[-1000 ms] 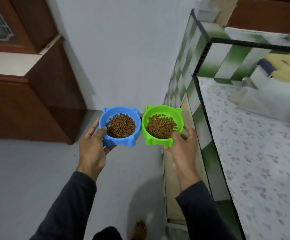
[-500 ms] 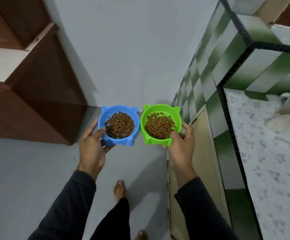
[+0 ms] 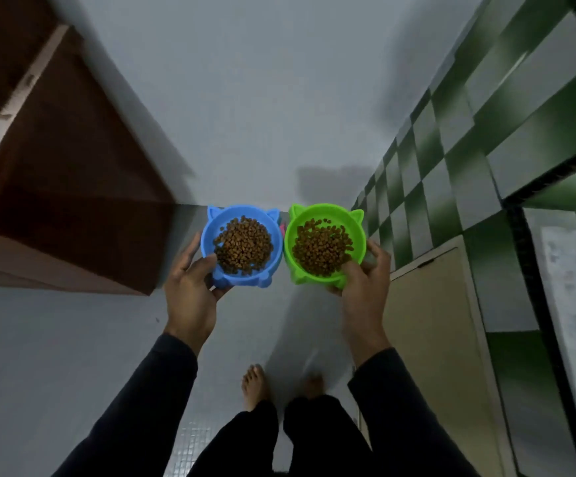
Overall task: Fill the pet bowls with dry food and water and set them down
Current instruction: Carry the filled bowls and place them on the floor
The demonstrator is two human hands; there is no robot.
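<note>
Head view
Left hand: closed on the blue bowl, thumb hooked over the near rim, fingers wrapped under its left side.
Right hand: closed on the green bowl, thumb over the near rim, fingers curled round its right side.
Blue bowl: held up above the floor, just left of the green bowl, the two rims touching or nearly so; cat-ear tabs on the far edge.
Blue bowl contents: a heap of brown dry food.
Green bowl contents: brown kibble, a few pieces scattered up the far wall.
Green bowl surroundings: green-and-white tiled counter to its right, wooden cabinet far to its left.
Below the green bowl: bare feet on the floor.
</note>
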